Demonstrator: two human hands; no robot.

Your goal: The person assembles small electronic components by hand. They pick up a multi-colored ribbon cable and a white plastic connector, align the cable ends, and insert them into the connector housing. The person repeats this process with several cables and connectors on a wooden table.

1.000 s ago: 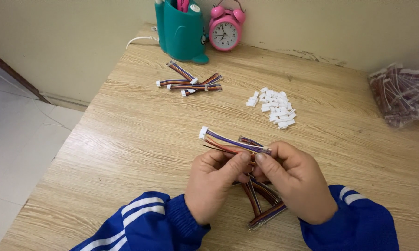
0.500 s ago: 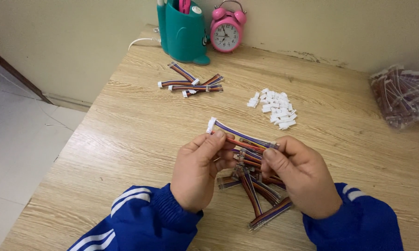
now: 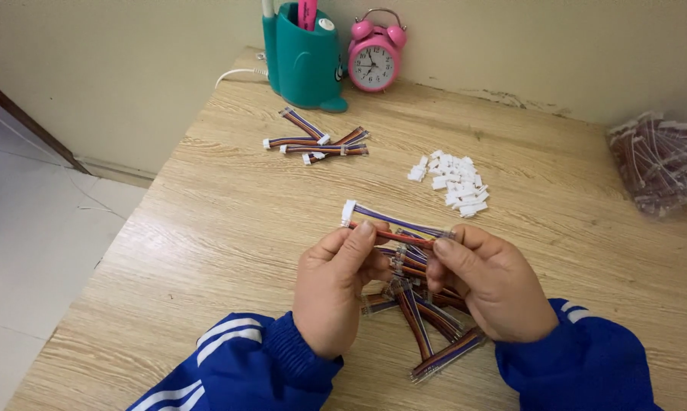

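Both hands hold one short multi-coloured ribbon cable (image 3: 393,221) just above the wooden table (image 3: 206,228). My left hand (image 3: 336,289) pinches it near its white connector end (image 3: 348,213), and my right hand (image 3: 492,281) grips the other end. Under the hands lies a loose pile of the same cables (image 3: 427,327). A heap of small white connector housings (image 3: 454,181) sits beyond the hands, to the right.
Several finished cables with white plugs (image 3: 317,141) lie at the back left. A teal pen holder (image 3: 301,53) and a pink alarm clock (image 3: 374,61) stand against the wall. A clear bag of cables (image 3: 659,164) rests at the right edge.
The hands and the held cable have risen slightly off the pile. My left fingers have slid along the cable toward its white connector end.
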